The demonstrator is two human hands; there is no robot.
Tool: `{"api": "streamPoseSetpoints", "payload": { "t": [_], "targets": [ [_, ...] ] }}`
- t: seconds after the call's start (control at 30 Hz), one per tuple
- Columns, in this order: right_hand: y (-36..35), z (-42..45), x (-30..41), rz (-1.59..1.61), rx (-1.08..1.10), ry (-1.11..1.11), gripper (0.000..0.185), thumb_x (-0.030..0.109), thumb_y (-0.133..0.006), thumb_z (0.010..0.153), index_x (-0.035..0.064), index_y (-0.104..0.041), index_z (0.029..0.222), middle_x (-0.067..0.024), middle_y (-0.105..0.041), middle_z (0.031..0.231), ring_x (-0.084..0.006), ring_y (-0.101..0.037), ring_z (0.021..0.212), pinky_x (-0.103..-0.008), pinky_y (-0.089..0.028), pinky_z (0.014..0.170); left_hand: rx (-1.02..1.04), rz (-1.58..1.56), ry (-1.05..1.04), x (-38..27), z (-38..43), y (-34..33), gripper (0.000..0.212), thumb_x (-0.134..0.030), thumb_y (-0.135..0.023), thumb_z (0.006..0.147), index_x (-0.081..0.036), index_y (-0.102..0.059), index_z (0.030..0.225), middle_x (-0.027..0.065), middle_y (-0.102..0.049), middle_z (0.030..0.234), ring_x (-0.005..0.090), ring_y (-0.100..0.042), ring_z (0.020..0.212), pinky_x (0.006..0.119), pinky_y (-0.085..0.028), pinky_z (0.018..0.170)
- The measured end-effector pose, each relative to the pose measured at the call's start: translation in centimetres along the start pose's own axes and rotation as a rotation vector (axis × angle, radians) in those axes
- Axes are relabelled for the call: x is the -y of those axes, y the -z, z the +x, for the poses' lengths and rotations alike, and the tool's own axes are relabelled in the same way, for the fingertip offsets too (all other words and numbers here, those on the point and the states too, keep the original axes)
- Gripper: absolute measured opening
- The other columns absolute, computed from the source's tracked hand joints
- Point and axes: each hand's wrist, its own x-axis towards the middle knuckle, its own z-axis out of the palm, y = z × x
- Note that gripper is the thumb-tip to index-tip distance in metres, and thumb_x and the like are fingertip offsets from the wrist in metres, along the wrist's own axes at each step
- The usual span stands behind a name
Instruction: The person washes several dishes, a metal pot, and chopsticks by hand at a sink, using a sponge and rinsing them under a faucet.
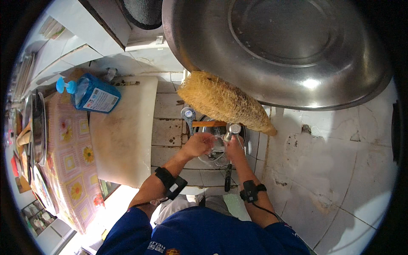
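My left hand (pixel 200 145) is bent over a small sink, blurred, close to the stream area beneath a metal tap (pixel 233 129). Right beside the tap, my right hand (pixel 235 148) reaches down; its fingers are partly hidden under the spout. Thin, clear or whitish strands or water lie between and below the hands, and I cannot tell which. In the round metal basin (pixel 199 129) below, details are unclear. A dried loofah (pixel 226 100) lies just beyond the tap, and a black-handled utensil (pixel 228 178) rests at the near side.
A large stainless steel bowl (pixel 277 76) leans at the upper right. To the left are a white cutting board (pixel 124 134), a blue pump bottle (pixel 95 95) and a flowered tablecloth (pixel 76 165). A blue-grey lever handle (pixel 188 116) stands by the basin. Tiled wall (pixel 318 165) spans the right.
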Motion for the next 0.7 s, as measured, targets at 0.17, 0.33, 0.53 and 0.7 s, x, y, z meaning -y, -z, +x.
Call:
{"api": "streamPoseSetpoints", "payload": {
  "t": [0.17, 0.33, 0.53, 0.7],
  "targets": [
    [1.6, 0.2, 2.1, -0.041, 0.113, -0.206, 0.033, 0.009, -0.064, 0.079, 0.0006, -0.052, 0.108, -0.013, -0.06, 0.093, -0.0262, -0.059, 0.079, -0.037, -0.048, 0.066, 0.323, -0.854, 0.292, 1.0, -1.5, 0.0, 0.053, -0.017, -0.058, 0.082, -0.009, -0.045, 0.132, 0.0145, -0.059, 0.114, 0.0278, -0.06, 0.098, 0.04, -0.05, 0.076],
    [0.2, 0.3, -1.0, 0.183, 0.081, -0.15, 0.054, 0.045, -0.059, 0.086, 0.0014, -0.051, 0.116, -0.0081, -0.059, 0.091, -0.0158, -0.054, 0.06, -0.0298, -0.043, 0.05, -0.098, -0.483, 0.225, -1.0, -1.3, -0.5, 0.052, -0.022, -0.05, 0.088, -0.008, -0.041, 0.137, 0.0168, -0.054, 0.12, 0.0288, -0.056, 0.104, 0.043, -0.05, 0.08],
    [1.0, 1.2, 4.8, 0.329, 0.186, -0.391, 0.069, 0.066, -0.045, 0.086, 0.0049, -0.054, 0.117, -0.0067, -0.063, 0.079, -0.0109, -0.053, 0.054, -0.026, -0.037, 0.041, -0.507, 0.019, -0.175, -1.1, -1.2, -1.0, 0.042, -0.023, -0.046, 0.09, -0.008, -0.051, 0.129, 0.0101, -0.057, 0.11, 0.022, -0.056, 0.093, 0.038, -0.048, 0.071],
    [0.3, -0.6, 3.6, -0.349, -0.074, 0.146, 0.028, 0.026, -0.052, 0.092, 0.0031, -0.059, 0.106, -0.0155, -0.064, 0.083, -0.0281, -0.063, 0.069, -0.0382, -0.049, 0.057, -0.542, -0.354, 0.0, -4.0, -1.9, -1.8, 0.041, -0.018, -0.05, 0.085, -0.005, -0.054, 0.123, 0.0095, -0.06, 0.102, 0.0163, -0.056, 0.084, 0.03, -0.047, 0.073]
  ]
}}
